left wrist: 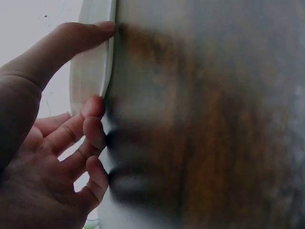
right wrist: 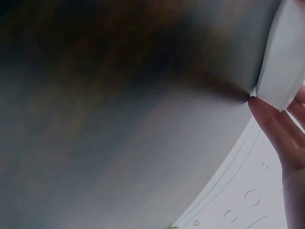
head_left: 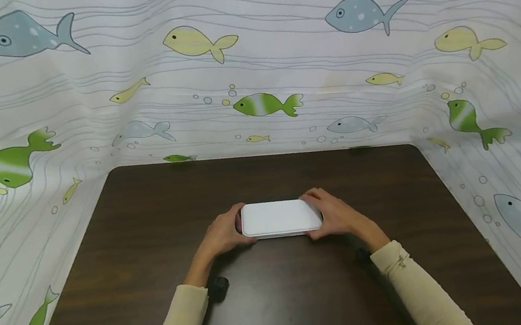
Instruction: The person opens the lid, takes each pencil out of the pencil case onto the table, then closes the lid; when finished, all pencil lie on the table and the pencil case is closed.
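A white rectangular tray lies flat on the dark brown table, near its middle. My left hand grips the tray's left end. In the left wrist view the thumb lies on the tray's rim and the curled fingers sit at its lower edge against the table. My right hand curls round the right end. The right wrist view shows only its fingers touching the tray's corner. Cream sleeves cover both forearms.
A white curtain printed with fish walls the table at the back, left and right. Bare tabletop lies in front of and behind the tray. A small black wrist camera shows under the left forearm.
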Demonstrator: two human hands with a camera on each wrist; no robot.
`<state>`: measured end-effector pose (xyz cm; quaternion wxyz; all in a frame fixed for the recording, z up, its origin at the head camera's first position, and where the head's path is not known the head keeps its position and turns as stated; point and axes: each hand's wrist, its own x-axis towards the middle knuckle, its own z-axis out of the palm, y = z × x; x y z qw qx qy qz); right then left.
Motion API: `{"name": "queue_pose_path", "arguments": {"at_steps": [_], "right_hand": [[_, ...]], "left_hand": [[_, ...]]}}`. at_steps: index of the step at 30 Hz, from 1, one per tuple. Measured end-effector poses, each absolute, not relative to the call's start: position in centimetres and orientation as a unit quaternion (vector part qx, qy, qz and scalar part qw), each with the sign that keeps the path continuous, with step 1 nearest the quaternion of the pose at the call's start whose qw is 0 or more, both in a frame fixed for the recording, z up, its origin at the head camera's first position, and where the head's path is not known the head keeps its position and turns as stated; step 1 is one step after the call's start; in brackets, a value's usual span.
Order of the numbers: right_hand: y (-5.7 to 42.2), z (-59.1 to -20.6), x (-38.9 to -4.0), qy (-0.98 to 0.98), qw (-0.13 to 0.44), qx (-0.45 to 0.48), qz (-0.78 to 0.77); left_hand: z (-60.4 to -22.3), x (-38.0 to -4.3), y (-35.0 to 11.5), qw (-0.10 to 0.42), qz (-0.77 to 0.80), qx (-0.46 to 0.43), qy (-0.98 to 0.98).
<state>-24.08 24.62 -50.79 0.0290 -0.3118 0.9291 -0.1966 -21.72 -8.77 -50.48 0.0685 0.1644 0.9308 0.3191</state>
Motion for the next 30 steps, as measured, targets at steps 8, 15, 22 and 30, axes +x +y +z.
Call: {"name": "queue_pose_path", "arguments": {"at_steps": [8, 15, 22, 30], "right_hand": [[24.2, -50.3, -24.3, 0.931, -0.021, -0.343, -0.121], [25.2, -50.0, -23.4, 0.929, 0.069, -0.281, -0.232], [25.8, -50.0, -23.7, 0.887, 0.066, -0.264, -0.374], [25.8, -49.6, -24.7, 0.868, 0.032, -0.222, -0.442]], "left_hand": [[-50.7, -22.0, -8.7, 0.055, 0.308, 0.163, 0.936], [-51.0, -21.5, -8.8, 0.073, 0.355, 0.166, 0.917], [-51.7, -20.6, -8.8, 0.034, 0.345, 0.168, 0.923], [-50.9, -17.5, -7.7, -0.057, 0.270, 0.166, 0.947]]}}
